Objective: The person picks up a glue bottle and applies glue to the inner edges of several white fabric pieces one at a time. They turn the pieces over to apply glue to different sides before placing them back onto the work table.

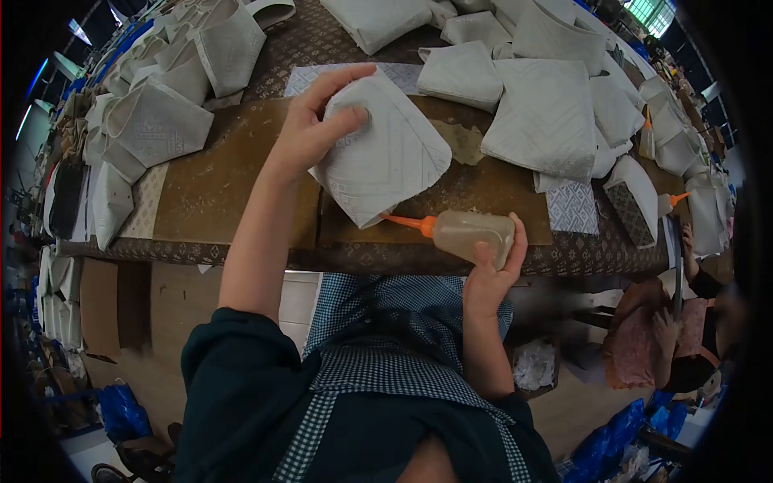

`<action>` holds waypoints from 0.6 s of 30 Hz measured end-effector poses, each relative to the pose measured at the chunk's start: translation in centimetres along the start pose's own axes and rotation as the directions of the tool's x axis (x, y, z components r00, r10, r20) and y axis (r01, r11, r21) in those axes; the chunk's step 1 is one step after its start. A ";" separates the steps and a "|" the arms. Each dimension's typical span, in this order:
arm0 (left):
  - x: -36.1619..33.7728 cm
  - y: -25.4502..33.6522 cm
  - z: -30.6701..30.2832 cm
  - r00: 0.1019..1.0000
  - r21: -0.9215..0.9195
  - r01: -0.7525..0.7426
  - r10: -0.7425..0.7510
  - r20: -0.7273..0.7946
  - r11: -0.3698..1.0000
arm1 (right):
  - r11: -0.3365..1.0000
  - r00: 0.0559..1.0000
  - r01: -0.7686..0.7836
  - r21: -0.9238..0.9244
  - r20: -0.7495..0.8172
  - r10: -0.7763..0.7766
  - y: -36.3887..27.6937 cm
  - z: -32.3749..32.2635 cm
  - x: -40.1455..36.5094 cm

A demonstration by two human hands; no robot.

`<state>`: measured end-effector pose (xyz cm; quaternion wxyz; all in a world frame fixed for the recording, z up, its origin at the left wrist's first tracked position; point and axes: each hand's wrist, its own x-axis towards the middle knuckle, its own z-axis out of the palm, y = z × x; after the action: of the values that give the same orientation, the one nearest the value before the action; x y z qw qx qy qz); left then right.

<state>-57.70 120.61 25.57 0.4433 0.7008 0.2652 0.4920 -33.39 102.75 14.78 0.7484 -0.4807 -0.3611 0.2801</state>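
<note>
My left hand (320, 121) grips a white patterned fabric piece (390, 157) by its upper left side, thumb on the near face. The piece is stitched and tilted, its lower corner hanging above the brown work board (233, 185). Around a squeeze bottle of cloudy, yellowish liquid (475, 237) my right hand (497, 270) is closed. The bottle lies nearly level, and its orange nozzle (409, 221) points left at the lower corner of the fabric piece. Nozzle tip and fabric edge seem to touch.
Piles of similar white fabric pieces (165, 121) stand on the left, with more (543, 117) at the back and right. Patterned sheets (573, 208) lie on the table. Another orange-tipped bottle (667, 203) is at the right, near a co-worker's hand (690, 245). A cardboard box (101, 308) sits below left.
</note>
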 end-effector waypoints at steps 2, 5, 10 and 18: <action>0.0 0.4 0.1 1.000 -0.016 0.018 -0.018 0.011 1.000 | 1.000 1.000 0.019 -0.008 -0.004 -0.019 0.1 0.1 0.2; 0.0 0.8 0.0 0.999 -0.019 0.034 -0.033 0.011 0.999 | 0.999 0.998 0.038 -0.015 -0.052 -0.039 -0.3 0.5 0.5; 0.2 1.5 -0.6 0.994 -0.030 0.088 -0.086 0.071 0.996 | 0.996 0.999 -0.013 0.089 -0.033 0.016 -1.2 0.5 0.8; -2.9 4.9 -6.7 0.998 0.554 -0.045 0.067 -0.020 0.832 | 0.994 0.988 -0.096 0.059 -0.117 0.103 -1.1 0.2 2.5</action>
<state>-65.32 118.40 29.44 0.2023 0.7967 0.3839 0.4207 -32.08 104.34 16.51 0.7664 -0.4940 -0.2833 0.2971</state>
